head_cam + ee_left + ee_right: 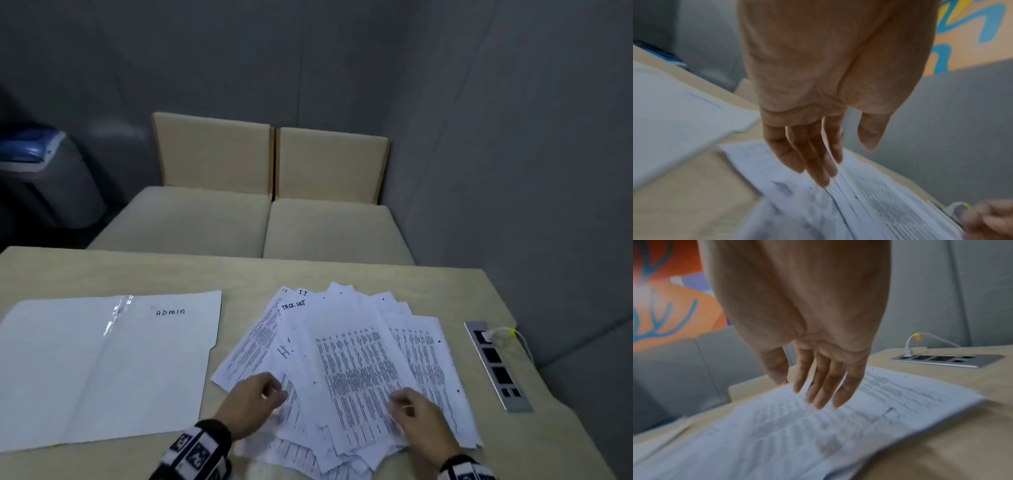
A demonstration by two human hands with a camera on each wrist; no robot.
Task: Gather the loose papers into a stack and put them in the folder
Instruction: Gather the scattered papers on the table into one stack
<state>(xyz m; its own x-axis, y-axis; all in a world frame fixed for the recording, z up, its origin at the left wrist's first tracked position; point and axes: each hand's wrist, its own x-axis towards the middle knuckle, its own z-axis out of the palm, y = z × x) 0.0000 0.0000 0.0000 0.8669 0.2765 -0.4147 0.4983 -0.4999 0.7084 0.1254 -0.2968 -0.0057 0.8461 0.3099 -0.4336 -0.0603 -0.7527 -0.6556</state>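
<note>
Several printed papers (352,363) lie fanned out on the beige table (239,274), right of centre. An open white folder (102,370) marked ADMIN lies flat to their left. My left hand (260,394) hovers over the fan's near-left edge, its fingers (818,168) straight and close together, tips just above the papers (797,186). My right hand (407,407) is over the fan's near-right part, fingers (824,394) extended just above the papers (797,426). Neither hand holds a sheet. Both wrist views are blurred.
A metal power socket strip (496,366) with a white plugged cable (503,334) is set in the table at the right. Beige sofa seats (267,222) stand beyond the far table edge, with a grey bin (44,171) at the left.
</note>
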